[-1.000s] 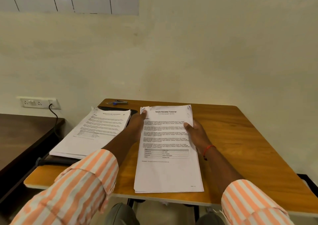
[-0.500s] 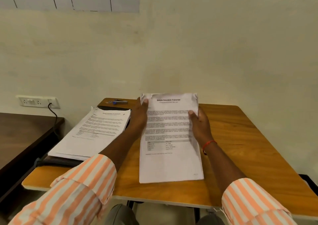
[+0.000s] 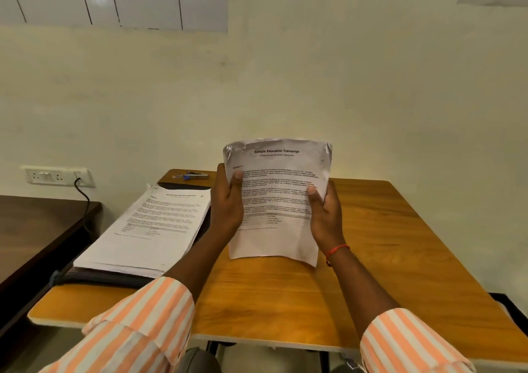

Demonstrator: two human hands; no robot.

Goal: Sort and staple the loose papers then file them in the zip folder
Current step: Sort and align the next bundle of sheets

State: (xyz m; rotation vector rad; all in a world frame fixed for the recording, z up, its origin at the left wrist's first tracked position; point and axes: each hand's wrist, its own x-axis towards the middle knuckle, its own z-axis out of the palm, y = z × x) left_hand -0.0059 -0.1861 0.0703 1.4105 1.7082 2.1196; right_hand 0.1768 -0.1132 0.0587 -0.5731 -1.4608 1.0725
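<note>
A second ago the transcript sheaf (image 3: 277, 201) lay flat on the worktop (image 3: 400, 244). Now it stands nearly upright at 12 o'clock, the left hand (image 3: 228, 204) gripping its left edge and the right hand (image 3: 325, 218) its right. This looks like squaring the pages for stapling. The stapler (image 3: 197, 176) waits at 11 o'clock, and a second pile (image 3: 148, 230) covers the zip folder (image 3: 114, 277) at 9 o'clock.

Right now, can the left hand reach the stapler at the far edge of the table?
Probably yes: the stapler lies just beyond the left hand with nothing between, but that hand grips the papers and must release first.
</note>
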